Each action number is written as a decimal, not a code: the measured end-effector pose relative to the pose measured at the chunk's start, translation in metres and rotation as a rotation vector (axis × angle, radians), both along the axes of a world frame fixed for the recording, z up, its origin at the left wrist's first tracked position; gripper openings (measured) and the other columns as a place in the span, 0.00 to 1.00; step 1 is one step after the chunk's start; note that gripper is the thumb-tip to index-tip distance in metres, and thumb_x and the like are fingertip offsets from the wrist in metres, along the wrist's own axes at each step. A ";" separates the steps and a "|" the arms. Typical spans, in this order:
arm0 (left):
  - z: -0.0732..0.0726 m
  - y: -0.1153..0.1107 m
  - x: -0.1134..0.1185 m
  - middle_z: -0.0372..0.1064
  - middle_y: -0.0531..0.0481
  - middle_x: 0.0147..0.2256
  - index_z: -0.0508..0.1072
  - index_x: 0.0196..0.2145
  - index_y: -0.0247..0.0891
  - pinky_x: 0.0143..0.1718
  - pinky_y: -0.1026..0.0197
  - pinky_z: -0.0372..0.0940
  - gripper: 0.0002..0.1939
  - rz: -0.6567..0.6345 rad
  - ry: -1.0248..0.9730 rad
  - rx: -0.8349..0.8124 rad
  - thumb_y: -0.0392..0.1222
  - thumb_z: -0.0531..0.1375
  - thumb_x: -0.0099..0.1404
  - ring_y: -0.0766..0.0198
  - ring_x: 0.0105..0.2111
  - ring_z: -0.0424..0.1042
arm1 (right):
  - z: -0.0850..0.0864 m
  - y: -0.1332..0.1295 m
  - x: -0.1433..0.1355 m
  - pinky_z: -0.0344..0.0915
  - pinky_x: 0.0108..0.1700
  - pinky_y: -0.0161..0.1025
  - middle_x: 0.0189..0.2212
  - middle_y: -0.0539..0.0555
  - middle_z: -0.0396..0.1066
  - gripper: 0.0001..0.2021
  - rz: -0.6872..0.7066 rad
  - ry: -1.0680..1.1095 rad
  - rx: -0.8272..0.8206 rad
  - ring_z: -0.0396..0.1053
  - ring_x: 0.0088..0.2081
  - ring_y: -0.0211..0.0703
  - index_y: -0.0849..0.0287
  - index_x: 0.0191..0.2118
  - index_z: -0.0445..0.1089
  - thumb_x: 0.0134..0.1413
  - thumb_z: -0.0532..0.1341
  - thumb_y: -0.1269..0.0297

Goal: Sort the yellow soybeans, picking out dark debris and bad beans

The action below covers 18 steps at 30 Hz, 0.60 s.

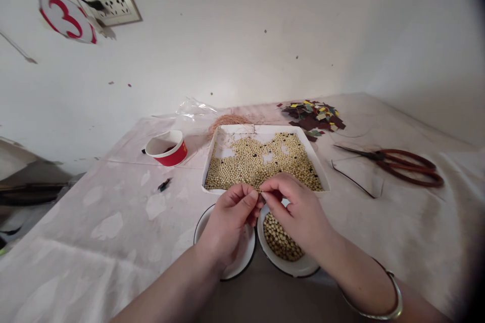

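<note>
My left hand and my right hand meet over the near edge of a white tray. Both are closed in a pinch, thumbs against forefingers, and the tiny item between the fingertips is too small to make out. Pale round beads, with a few dark ones among them, cover much of the tray. Below my left hand stands a white dark-rimmed bowl, its inside partly hidden by the hand. Under my right hand a second bowl holds larger yellow-brown beads.
Red-handled scissors and a thin dark curved tool lie at the right. Behind the tray are coloured scraps, a bundle of reddish strands and clear plastic. A red-and-white paper cup and a small black object are at left.
</note>
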State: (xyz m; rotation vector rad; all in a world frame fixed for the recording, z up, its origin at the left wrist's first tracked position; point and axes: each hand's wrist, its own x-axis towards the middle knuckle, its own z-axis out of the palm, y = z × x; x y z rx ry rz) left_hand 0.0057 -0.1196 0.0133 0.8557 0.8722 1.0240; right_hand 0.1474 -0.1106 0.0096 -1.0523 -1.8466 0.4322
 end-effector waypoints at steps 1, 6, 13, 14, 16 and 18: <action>0.000 0.000 0.000 0.61 0.53 0.24 0.64 0.27 0.33 0.26 0.67 0.52 0.08 0.000 -0.003 0.000 0.40 0.56 0.62 0.72 0.24 0.57 | 0.000 0.000 0.000 0.60 0.35 0.34 0.28 0.48 0.66 0.04 -0.001 -0.002 -0.011 0.64 0.32 0.35 0.58 0.32 0.64 0.53 0.57 0.74; -0.001 -0.001 0.001 0.61 0.53 0.24 0.64 0.27 0.34 0.26 0.68 0.51 0.08 -0.006 -0.008 0.018 0.39 0.57 0.62 0.72 0.24 0.57 | 0.002 -0.003 0.002 0.59 0.33 0.35 0.26 0.47 0.66 0.03 -0.026 0.000 -0.037 0.63 0.30 0.36 0.58 0.30 0.65 0.53 0.58 0.72; 0.001 -0.001 0.001 0.59 0.55 0.21 0.64 0.25 0.34 0.24 0.68 0.50 0.09 -0.003 0.022 0.048 0.38 0.56 0.62 0.73 0.21 0.55 | 0.003 -0.006 0.001 0.58 0.33 0.36 0.25 0.48 0.65 0.04 0.001 -0.031 -0.057 0.63 0.30 0.36 0.58 0.29 0.65 0.53 0.58 0.71; 0.001 -0.001 0.001 0.59 0.54 0.22 0.64 0.25 0.33 0.24 0.68 0.50 0.09 -0.001 0.029 0.048 0.38 0.56 0.62 0.73 0.22 0.55 | 0.002 -0.005 0.001 0.58 0.33 0.35 0.25 0.47 0.65 0.04 0.000 -0.029 -0.063 0.63 0.30 0.36 0.58 0.29 0.65 0.53 0.58 0.71; 0.001 -0.001 0.001 0.60 0.54 0.22 0.64 0.25 0.33 0.24 0.68 0.50 0.09 0.004 0.034 0.045 0.38 0.57 0.62 0.73 0.22 0.56 | 0.002 -0.004 0.001 0.58 0.32 0.35 0.25 0.47 0.64 0.04 0.005 -0.029 -0.077 0.63 0.29 0.36 0.58 0.29 0.64 0.53 0.58 0.72; 0.001 -0.001 0.001 0.60 0.54 0.22 0.64 0.25 0.34 0.24 0.68 0.50 0.09 0.002 0.028 0.039 0.39 0.57 0.61 0.73 0.22 0.56 | 0.003 -0.003 0.001 0.58 0.31 0.34 0.25 0.47 0.64 0.04 0.009 -0.036 -0.091 0.62 0.29 0.35 0.58 0.29 0.64 0.52 0.58 0.72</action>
